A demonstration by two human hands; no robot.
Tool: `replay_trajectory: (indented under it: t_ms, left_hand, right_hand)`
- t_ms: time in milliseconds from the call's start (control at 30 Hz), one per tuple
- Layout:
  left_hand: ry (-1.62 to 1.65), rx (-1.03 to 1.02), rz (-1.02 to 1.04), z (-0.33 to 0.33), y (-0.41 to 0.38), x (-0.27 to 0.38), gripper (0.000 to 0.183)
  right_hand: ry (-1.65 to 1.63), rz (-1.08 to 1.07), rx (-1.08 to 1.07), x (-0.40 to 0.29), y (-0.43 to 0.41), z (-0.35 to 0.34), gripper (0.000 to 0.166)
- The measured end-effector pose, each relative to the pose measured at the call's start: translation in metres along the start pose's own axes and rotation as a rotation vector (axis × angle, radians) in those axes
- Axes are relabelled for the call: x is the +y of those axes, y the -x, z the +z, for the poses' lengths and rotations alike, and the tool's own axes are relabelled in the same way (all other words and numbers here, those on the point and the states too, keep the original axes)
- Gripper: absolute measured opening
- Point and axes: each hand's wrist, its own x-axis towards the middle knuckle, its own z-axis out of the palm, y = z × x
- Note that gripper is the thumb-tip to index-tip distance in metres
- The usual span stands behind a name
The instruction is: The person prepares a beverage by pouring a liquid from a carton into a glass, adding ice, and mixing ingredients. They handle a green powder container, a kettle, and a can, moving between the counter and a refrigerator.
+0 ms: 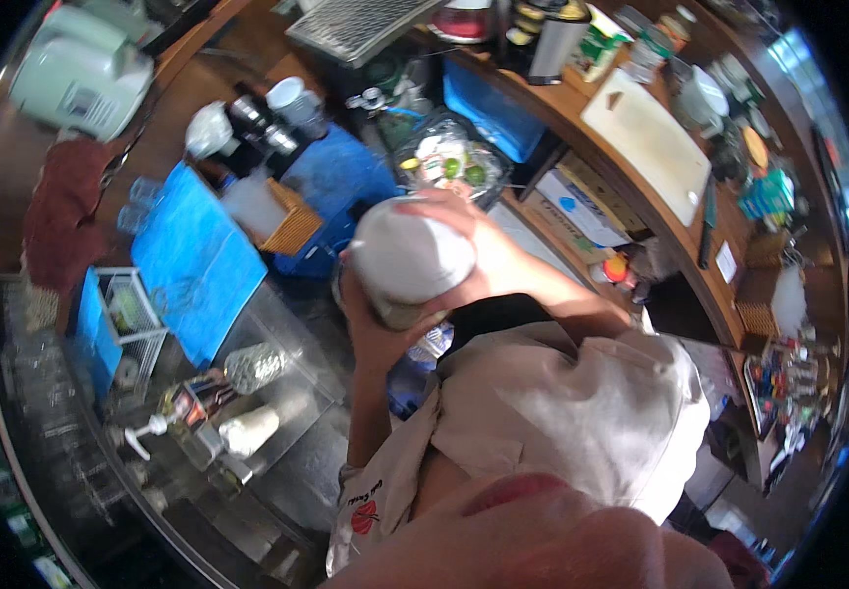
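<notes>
Both of my hands are wrapped around a rounded, smooth white object point(409, 250) in front of my chest. It could be a cap or a covered container; its underside is hidden. My left hand point(374, 316) cups the lower left side. My right hand point(465, 235) curls over the upper right side, with fingers on the top and the lower edge. Beyond the object, a dark plastic-lined bin point(494, 188) contains limes point(474, 174) and other pieces. A dark blue tub point(343, 169) stands to its left.
A white cutting board point(649, 147) and a knife point(708, 221) lie on the wooden counter point(733, 309) at right. At left are a blue cloth point(199, 258), a woven basket point(295, 221), a white wire rack point(137, 302) and a glass point(255, 364). Bottles and cups crowd the back.
</notes>
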Motion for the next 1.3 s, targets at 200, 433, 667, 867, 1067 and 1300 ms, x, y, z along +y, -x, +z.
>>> replay_trajectory:
  t_ms: [200,433,667,867,1067,1300]
  left_hand:
    - [0.195,-0.382,0.223,0.103,-0.063,0.038,0.092]
    - [0.368,-0.387,-0.298,0.206,-0.084,-0.031,0.053]
    - [0.394,-0.197,-0.788,0.28,-0.094,-0.082,0.036]
    - [0.437,-0.001,-1.316,0.284,-0.057,-0.09,0.045]
    - [0.645,0.264,-1.481,0.258,0.032,-0.125,0.045]
    - [0.876,0.383,-1.178,0.266,0.044,-0.172,0.033]
  right_hand:
    - [0.436,0.357,0.733,-0.018,0.118,-0.143,0.079]
    - [1.248,0.02,0.927,0.063,0.104,-0.324,0.072]
    - [1.154,0.034,0.737,0.231,0.053,-0.472,0.067]
    - [0.877,0.014,0.786,0.363,-0.013,-0.538,0.062]
    - [1.083,0.199,1.032,0.43,-0.074,-0.587,0.064]
    - [1.303,0.699,0.571,0.486,-0.025,-0.678,0.041]
